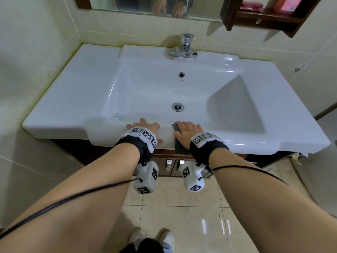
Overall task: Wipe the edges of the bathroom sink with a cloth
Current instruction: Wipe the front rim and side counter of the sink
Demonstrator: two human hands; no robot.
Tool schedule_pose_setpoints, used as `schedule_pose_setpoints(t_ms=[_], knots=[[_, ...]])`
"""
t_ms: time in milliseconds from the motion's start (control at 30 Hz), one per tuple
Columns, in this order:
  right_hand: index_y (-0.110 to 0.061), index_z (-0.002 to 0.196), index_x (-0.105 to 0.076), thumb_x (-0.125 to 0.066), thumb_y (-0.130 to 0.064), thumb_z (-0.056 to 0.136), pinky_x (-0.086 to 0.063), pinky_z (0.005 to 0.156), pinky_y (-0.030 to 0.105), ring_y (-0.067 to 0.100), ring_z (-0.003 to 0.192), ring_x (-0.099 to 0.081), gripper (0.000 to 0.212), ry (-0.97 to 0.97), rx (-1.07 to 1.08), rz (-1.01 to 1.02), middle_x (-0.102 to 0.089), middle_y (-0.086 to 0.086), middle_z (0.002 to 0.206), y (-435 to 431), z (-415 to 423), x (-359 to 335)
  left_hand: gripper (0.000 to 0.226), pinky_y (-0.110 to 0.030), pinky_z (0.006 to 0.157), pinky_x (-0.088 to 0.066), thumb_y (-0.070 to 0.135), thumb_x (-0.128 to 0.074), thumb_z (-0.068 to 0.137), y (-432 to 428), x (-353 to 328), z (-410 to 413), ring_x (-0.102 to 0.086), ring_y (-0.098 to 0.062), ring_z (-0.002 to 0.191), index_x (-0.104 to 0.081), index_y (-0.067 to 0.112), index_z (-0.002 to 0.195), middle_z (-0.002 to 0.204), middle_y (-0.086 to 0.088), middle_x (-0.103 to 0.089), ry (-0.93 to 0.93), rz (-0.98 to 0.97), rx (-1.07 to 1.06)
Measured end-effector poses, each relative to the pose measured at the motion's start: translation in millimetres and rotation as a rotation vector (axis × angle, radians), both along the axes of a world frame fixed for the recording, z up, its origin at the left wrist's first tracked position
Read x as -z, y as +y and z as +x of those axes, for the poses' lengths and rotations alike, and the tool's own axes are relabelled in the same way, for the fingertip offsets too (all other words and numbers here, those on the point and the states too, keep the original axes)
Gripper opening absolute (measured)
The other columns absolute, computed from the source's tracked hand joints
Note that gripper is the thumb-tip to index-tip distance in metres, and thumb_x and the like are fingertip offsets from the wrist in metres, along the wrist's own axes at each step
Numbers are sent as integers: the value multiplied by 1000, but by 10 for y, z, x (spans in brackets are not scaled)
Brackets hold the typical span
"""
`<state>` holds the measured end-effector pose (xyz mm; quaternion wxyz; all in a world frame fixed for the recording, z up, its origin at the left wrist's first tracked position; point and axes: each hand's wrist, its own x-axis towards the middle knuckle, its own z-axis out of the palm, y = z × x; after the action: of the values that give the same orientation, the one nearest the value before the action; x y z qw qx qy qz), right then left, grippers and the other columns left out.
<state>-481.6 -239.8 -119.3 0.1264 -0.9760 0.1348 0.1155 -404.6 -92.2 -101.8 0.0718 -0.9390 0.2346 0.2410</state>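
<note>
1. Left hand [145, 127] lies flat on the near rim of the sink [69, 99], fingers straight and spread, tips pointing into the basin. It holds nothing.
2. Just right of it, not touching it, a dark cloth [180, 147] is draped over the same near rim. One corner shows on top by the basin edge, and the rest hangs down the front face.
3. Right hand [188, 131] presses flat on the cloth with straight fingers kept close together, not curled round it. The thumb points left along the rim.
4. Each wrist wears a black band [207, 148] with white marker blocks, and a thin black cable [73, 198] runs along each forearm.
5. In the basin, beyond the gap between the hands, sits the drain [177, 107]. The overflow hole [181, 75] is farther back, and the tap [185, 46] stands on the far rim.
6. On the far wall a mirror [138, 4] reflects two hands. A dark wooden shelf [264, 19] with pink items hangs at the far right.
7. Under the sink is a dark cabinet [164, 163] with metal handles, and light shoes [167, 238] stand on the tiled floor.
</note>
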Motion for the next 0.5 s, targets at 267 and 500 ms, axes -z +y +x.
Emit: schedule_pose_setpoints(t_ms=[267, 500], knots=[[-19, 125, -40, -29, -32, 90, -26, 103, 40, 25, 124, -40, 39, 78, 178, -87, -47, 5, 135, -255, -127, -7, 61, -43, 91, -34, 61, -55, 80, 10, 12, 4, -47, -34, 112, -40, 32, 131, 121, -11, -41, -28, -58, 57], [-19, 132, -36, -31, -33, 90, -21, 108, 40, 25, 130, -34, 45, 0, 120, -57, -42, 4, 140, 238, 99, 58, 59, -44, 85, -35, 59, -58, 78, 18, 53, 47, -46, -35, 110, -41, 30, 126, 119, -12, -39, -1, -94, 78]])
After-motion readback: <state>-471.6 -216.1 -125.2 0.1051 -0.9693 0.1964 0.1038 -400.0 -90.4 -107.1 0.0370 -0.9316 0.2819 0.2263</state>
